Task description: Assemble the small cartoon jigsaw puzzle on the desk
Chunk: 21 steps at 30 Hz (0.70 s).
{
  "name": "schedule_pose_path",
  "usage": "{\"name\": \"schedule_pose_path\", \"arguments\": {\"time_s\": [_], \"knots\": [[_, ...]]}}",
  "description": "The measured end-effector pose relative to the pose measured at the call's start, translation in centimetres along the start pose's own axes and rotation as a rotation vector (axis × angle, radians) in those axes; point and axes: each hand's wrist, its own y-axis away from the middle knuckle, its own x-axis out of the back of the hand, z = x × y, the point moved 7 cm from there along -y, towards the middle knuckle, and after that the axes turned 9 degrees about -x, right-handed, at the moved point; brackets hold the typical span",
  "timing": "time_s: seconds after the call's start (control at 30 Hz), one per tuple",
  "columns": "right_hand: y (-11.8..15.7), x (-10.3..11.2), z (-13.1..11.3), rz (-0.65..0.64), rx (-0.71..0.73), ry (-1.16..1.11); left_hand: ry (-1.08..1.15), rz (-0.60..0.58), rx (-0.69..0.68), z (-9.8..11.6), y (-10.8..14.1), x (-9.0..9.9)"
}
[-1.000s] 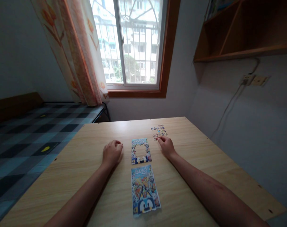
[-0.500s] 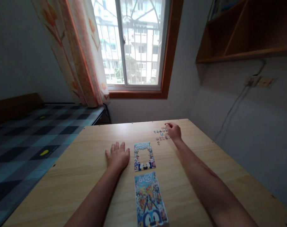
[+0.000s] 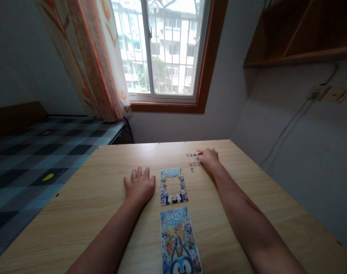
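A jigsaw puzzle (image 3: 163, 188) lies on the table with its border joined and bare wood showing through the middle. Just left of it my left hand (image 3: 139, 186) rests flat, palm down, fingers spread, holding nothing. My right hand (image 3: 210, 158) is over the right side of a group of loose puzzle pieces (image 3: 192, 164), its thumb and fingertips drawn together at the pieces. Whatever is between those fingertips is too small and hidden to make out. Nearer to me lies a picture sheet or box (image 3: 179, 238) lettered "Bluey", with the same artwork as the puzzle.
The wooden table (image 3: 84, 213) reaches toward a window (image 3: 173, 57) with a flowered curtain (image 3: 96, 64). To the left stands a bed (image 3: 56, 152) with a checked cover. A wooden shelf (image 3: 293, 57) and a socket with a cable (image 3: 319, 92) are on the right wall.
My right hand has come down and slightly left relative to the loose pieces, covering some of them. My left hand stays flat beside the puzzle. The whole view has shifted a little.
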Motion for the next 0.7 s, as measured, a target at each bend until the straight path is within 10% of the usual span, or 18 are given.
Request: {"name": "schedule_pose_path", "arguments": {"time_s": [0.7], "knots": [[0.36,-0.44,-0.31,-0.012,-0.011,0.001,0.015,0.017,-0.010,0.04,0.01,0.16]]}}
